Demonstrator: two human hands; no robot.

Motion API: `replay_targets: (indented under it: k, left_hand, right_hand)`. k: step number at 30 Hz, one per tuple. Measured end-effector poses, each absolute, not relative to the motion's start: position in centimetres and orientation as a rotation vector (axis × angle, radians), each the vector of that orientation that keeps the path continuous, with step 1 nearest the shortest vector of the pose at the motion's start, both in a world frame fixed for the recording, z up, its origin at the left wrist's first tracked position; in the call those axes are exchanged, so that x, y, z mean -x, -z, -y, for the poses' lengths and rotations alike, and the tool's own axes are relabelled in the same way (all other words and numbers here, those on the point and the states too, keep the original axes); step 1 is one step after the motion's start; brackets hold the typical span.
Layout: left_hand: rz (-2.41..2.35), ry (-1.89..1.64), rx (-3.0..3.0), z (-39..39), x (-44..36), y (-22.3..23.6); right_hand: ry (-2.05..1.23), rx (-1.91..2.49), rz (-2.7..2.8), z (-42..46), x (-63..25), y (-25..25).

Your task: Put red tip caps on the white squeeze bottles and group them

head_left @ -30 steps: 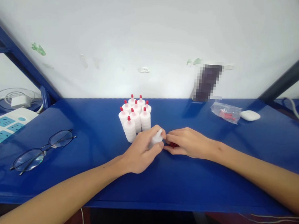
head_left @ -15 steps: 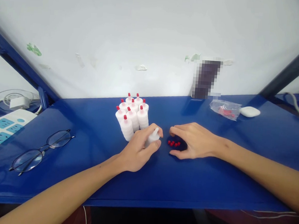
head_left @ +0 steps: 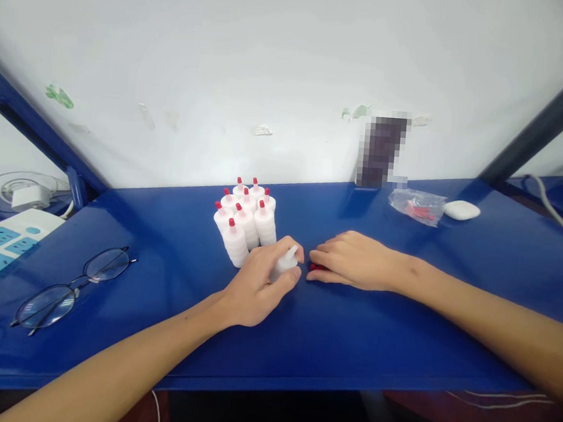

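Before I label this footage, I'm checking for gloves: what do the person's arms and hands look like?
The left hand and right hand are ungloved. No watch, bracelet or sleeve shows on either forearm. A small mark sits near the right wrist.

Bottle (head_left: 285, 263) in my left hand (head_left: 253, 287): smooth translucent-white plastic, soft sheen. Capped bottles (head_left: 246, 226): same smooth white plastic. Red caps (head_left: 315, 267) by my right hand (head_left: 352, 260) look plastic. Tabletop (head_left: 349, 344): glossy blue, looks like painted metal. Bag (head_left: 399, 201): thin, crinkly clear plastic. Wall (head_left: 201, 51): mostly matt, rough patches. Glasses (head_left: 108, 266): shiny lenses.
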State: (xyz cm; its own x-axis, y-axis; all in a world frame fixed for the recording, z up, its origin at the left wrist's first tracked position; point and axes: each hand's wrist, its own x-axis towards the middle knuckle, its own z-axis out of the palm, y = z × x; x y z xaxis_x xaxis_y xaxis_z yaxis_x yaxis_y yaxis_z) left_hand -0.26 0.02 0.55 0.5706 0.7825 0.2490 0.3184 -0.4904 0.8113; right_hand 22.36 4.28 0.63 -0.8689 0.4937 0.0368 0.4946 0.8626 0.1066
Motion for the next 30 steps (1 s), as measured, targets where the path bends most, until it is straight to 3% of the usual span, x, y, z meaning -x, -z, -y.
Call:
replay_targets:
  k: [9, 18, 30]
  left_hand:
    - [-0.898, -0.824, -2.069, 0.0, 0.2, -0.7]
    - [-0.94, -0.874, -1.808, 0.0, 0.2, -0.3]
    - [-0.888, -0.78, -1.845, 0.3, 0.3, -0.2]
  right_hand:
    - [0.109, 0.798, 3.005, -4.4, -22.2, -0.6]
    - [-0.726, 0.857, 2.206, -2.5, -20.2, -0.8]
    - [-0.395, 0.516, 2.193, -1.1, -18.3, 0.2]
